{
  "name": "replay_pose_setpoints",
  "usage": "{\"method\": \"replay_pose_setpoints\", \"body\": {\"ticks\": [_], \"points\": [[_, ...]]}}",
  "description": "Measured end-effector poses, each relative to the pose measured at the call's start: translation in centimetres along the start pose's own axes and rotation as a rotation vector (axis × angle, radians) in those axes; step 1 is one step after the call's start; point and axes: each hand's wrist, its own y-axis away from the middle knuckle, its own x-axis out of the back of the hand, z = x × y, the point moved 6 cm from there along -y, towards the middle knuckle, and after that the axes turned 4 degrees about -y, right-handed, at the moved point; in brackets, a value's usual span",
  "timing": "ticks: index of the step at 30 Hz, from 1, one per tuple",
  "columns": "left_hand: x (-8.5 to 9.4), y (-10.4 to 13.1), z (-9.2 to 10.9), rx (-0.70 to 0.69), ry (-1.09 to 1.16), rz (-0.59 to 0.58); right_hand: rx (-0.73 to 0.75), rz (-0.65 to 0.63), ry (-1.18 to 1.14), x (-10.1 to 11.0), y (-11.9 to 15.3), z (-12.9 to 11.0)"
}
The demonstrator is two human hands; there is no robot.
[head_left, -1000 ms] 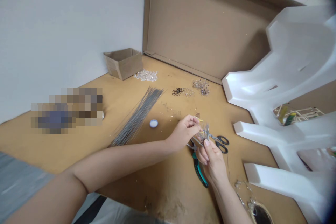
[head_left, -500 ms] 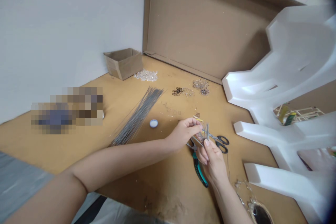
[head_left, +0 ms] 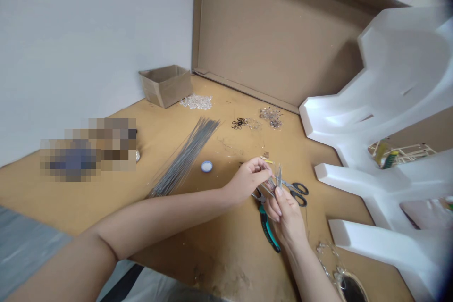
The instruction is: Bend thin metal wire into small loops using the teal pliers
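Thin grey wires [head_left: 279, 177] stick up from between the thumb and fingers of my right hand [head_left: 287, 212], which is closed on them. My left hand [head_left: 247, 179] is pinched around the same wires, just left of my right hand. Partly under my right hand lie pliers with teal and black handles [head_left: 269, 233]. Scissors with black handles [head_left: 300, 193] rest just right of the wires. A long bundle of grey wires [head_left: 187, 158] lies on the table to the left, beside a small round white dish with a blue rim [head_left: 207, 166].
An open cardboard box [head_left: 166, 87] stands at the back left, by a pile of clear beads [head_left: 196, 101]. Black rings [head_left: 239, 123] and small metal pieces [head_left: 272, 117] lie farther right. White foam [head_left: 339, 174] lines the right side; a beaded piece [head_left: 331, 257] lies near it.
Both hands stay in nearly the same place. The fingers of my left hand have shifted slightly on the wires.
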Motion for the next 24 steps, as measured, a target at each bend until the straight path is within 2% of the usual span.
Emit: {"method": "replay_pose_setpoints", "body": {"ticks": [24], "points": [[0.04,0.05,0.21,-0.032,-0.078,0.001,-0.003,-0.027,0.034,0.05,0.00,0.24]]}}
